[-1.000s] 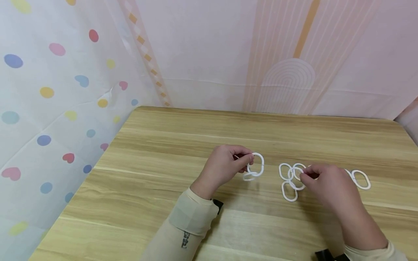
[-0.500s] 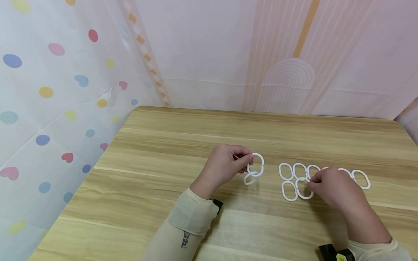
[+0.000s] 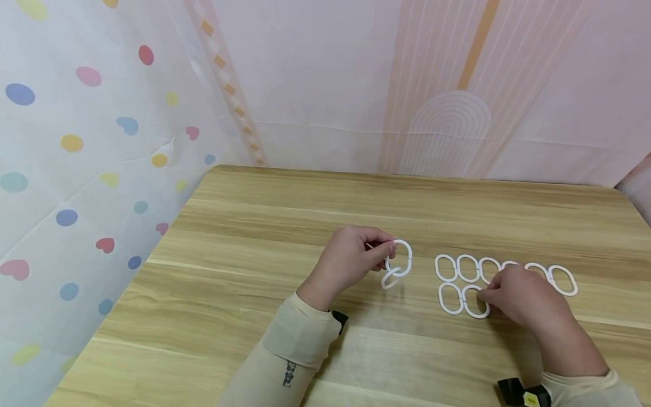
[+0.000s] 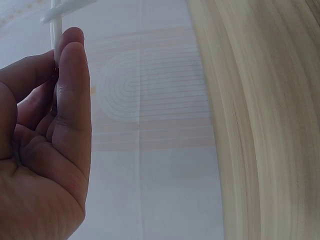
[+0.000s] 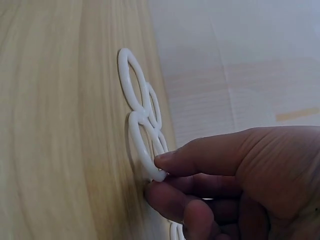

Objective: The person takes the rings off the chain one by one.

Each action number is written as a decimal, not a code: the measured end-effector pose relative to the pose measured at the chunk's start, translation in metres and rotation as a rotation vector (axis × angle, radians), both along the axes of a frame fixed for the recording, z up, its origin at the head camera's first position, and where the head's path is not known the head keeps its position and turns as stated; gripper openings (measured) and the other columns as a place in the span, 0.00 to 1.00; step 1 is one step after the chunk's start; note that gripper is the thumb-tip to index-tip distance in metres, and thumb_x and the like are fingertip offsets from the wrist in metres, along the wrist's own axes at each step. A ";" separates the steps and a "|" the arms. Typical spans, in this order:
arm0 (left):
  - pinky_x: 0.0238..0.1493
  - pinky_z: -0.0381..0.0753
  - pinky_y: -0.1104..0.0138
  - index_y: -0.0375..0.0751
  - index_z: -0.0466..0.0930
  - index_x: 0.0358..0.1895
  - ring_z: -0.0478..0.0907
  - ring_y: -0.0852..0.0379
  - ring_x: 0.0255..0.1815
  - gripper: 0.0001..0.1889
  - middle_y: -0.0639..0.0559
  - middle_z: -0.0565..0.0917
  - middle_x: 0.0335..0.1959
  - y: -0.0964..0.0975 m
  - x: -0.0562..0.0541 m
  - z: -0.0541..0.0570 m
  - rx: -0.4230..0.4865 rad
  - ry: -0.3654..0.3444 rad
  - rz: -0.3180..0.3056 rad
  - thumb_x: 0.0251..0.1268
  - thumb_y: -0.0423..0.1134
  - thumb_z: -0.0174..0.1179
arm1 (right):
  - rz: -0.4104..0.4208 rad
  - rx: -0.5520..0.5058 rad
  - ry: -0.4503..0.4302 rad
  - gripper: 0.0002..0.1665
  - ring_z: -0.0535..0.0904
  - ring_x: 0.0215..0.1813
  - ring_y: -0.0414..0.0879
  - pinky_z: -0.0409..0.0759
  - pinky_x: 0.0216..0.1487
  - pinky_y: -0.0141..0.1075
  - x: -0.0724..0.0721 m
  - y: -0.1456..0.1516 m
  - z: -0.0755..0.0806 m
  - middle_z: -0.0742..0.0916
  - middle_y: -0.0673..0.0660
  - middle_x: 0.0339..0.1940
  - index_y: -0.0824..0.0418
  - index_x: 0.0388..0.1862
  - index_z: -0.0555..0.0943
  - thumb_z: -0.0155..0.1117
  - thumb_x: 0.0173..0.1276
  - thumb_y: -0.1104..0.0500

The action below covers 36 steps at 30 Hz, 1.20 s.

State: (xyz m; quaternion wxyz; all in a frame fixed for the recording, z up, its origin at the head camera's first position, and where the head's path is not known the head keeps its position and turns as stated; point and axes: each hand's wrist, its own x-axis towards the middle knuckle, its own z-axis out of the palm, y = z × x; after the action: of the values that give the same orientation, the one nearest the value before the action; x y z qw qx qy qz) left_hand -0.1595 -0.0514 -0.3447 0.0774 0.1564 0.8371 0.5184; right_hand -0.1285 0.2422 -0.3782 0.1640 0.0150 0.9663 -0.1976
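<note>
My left hand (image 3: 348, 263) is raised above the table and pinches a white oval plastic chain link (image 3: 409, 257) between thumb and fingertips. A second white link (image 3: 385, 281) hangs hooked through it. In the left wrist view the held link (image 4: 56, 32) stands up past the fingertips. My right hand (image 3: 529, 299) pinches the right edge of another white link (image 3: 476, 316), which lies low at the table beside a matching link (image 3: 441, 302). The right wrist view has thumb and finger on this link's near end (image 5: 140, 150). Behind it runs a row of links (image 3: 436, 268), partly hidden by the right hand.
The wood-grain table (image 3: 285, 209) stretches out to its far edge, where a pink patterned cloth (image 3: 325, 85) hangs. A dotted white cloth (image 3: 91, 186) hangs along the left side. The row's right-end link (image 3: 575, 282) lies beyond the right hand.
The right hand has moved its link right and toward me, off the row links it overlapped, to beside the near link. The left hand stays put; its hanging link has swung slightly.
</note>
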 end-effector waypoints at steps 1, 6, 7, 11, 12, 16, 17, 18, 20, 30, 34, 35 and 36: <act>0.31 0.84 0.70 0.39 0.89 0.38 0.87 0.44 0.31 0.06 0.43 0.88 0.32 0.000 0.000 0.000 0.002 -0.002 -0.001 0.69 0.35 0.64 | -0.001 -0.001 -0.003 0.14 0.71 0.24 0.47 0.65 0.24 0.40 0.000 0.000 0.000 0.78 0.49 0.18 0.52 0.18 0.82 0.66 0.63 0.52; 0.31 0.84 0.70 0.39 0.89 0.39 0.87 0.44 0.31 0.06 0.43 0.88 0.32 0.000 -0.001 -0.001 0.002 -0.008 -0.005 0.69 0.35 0.64 | -0.010 0.000 -0.014 0.15 0.71 0.22 0.46 0.66 0.23 0.40 0.002 -0.001 -0.001 0.78 0.48 0.14 0.53 0.15 0.80 0.63 0.61 0.53; 0.31 0.84 0.70 0.38 0.89 0.39 0.87 0.44 0.31 0.06 0.43 0.88 0.32 0.000 -0.001 -0.001 0.001 -0.007 -0.006 0.69 0.35 0.64 | -0.011 -0.001 -0.015 0.15 0.71 0.21 0.46 0.66 0.22 0.40 0.002 -0.001 -0.001 0.78 0.48 0.14 0.53 0.15 0.80 0.63 0.61 0.53; 0.31 0.83 0.70 0.39 0.89 0.39 0.86 0.45 0.31 0.06 0.44 0.88 0.32 0.000 -0.001 -0.001 -0.008 -0.004 -0.007 0.69 0.35 0.64 | -0.012 -0.014 -0.010 0.14 0.72 0.20 0.46 0.66 0.22 0.39 0.002 -0.001 -0.002 0.78 0.48 0.11 0.54 0.15 0.80 0.63 0.60 0.53; 0.31 0.83 0.70 0.39 0.89 0.39 0.86 0.45 0.31 0.06 0.44 0.88 0.31 0.000 -0.001 -0.002 -0.007 -0.004 -0.007 0.69 0.35 0.64 | -0.011 -0.016 -0.008 0.14 0.72 0.20 0.46 0.66 0.22 0.39 0.002 -0.001 -0.003 0.78 0.48 0.11 0.54 0.15 0.80 0.62 0.59 0.53; 0.31 0.84 0.68 0.39 0.89 0.39 0.87 0.46 0.30 0.06 0.44 0.88 0.32 0.000 -0.001 -0.002 -0.013 -0.010 -0.008 0.69 0.35 0.64 | -0.003 -0.022 -0.001 0.15 0.72 0.20 0.45 0.66 0.23 0.39 0.002 0.000 -0.004 0.78 0.47 0.11 0.54 0.15 0.80 0.63 0.61 0.53; 0.31 0.84 0.68 0.39 0.89 0.39 0.87 0.46 0.30 0.06 0.44 0.88 0.32 0.000 -0.001 -0.002 -0.014 -0.011 -0.008 0.69 0.35 0.64 | -0.002 -0.024 0.000 0.16 0.72 0.20 0.45 0.66 0.23 0.39 0.002 0.000 -0.005 0.78 0.47 0.11 0.54 0.15 0.80 0.64 0.61 0.53; 0.32 0.84 0.68 0.39 0.89 0.39 0.87 0.46 0.31 0.06 0.44 0.88 0.32 0.000 -0.001 -0.002 -0.015 -0.012 -0.008 0.69 0.35 0.64 | 0.002 -0.025 0.000 0.16 0.72 0.20 0.45 0.67 0.23 0.39 0.002 0.000 -0.005 0.78 0.47 0.11 0.54 0.15 0.80 0.64 0.62 0.52; 0.32 0.84 0.68 0.39 0.89 0.39 0.87 0.46 0.31 0.06 0.43 0.88 0.33 0.001 -0.001 -0.002 -0.018 -0.013 -0.008 0.69 0.35 0.64 | 0.005 -0.030 0.005 0.18 0.73 0.20 0.45 0.67 0.23 0.39 0.002 0.000 -0.004 0.79 0.47 0.12 0.54 0.16 0.80 0.65 0.64 0.50; 0.32 0.85 0.68 0.39 0.90 0.39 0.86 0.46 0.30 0.06 0.44 0.88 0.33 0.002 0.000 -0.002 -0.010 -0.002 -0.019 0.69 0.35 0.64 | -0.005 -0.114 0.237 0.18 0.69 0.25 0.44 0.65 0.26 0.38 0.009 -0.013 0.006 0.77 0.46 0.20 0.52 0.24 0.80 0.66 0.69 0.42; 0.31 0.84 0.69 0.39 0.90 0.39 0.85 0.51 0.28 0.05 0.44 0.88 0.32 0.003 0.000 -0.003 -0.004 0.003 -0.030 0.69 0.35 0.64 | -0.024 -0.208 0.283 0.14 0.75 0.30 0.43 0.71 0.29 0.38 0.014 -0.027 0.013 0.85 0.47 0.29 0.53 0.34 0.86 0.68 0.68 0.44; 0.31 0.84 0.69 0.39 0.90 0.39 0.85 0.53 0.27 0.05 0.44 0.88 0.32 0.003 0.001 -0.003 -0.003 0.004 -0.032 0.69 0.35 0.64 | -0.026 -0.227 0.295 0.14 0.76 0.31 0.43 0.72 0.29 0.37 0.015 -0.031 0.014 0.85 0.48 0.30 0.53 0.35 0.87 0.69 0.68 0.44; 0.31 0.84 0.69 0.39 0.90 0.39 0.84 0.55 0.26 0.05 0.44 0.88 0.32 0.003 0.001 -0.003 -0.005 0.005 -0.033 0.69 0.35 0.64 | -0.025 -0.243 0.309 0.13 0.76 0.31 0.43 0.73 0.29 0.37 0.017 -0.035 0.015 0.86 0.48 0.30 0.53 0.35 0.87 0.69 0.68 0.45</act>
State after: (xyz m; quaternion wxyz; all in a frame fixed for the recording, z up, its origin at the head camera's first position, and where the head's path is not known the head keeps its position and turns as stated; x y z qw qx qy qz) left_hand -0.1589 -0.0484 -0.3479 0.0841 0.1712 0.8360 0.5145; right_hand -0.1120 0.2075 -0.3628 0.0119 -0.0234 0.9488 -0.3148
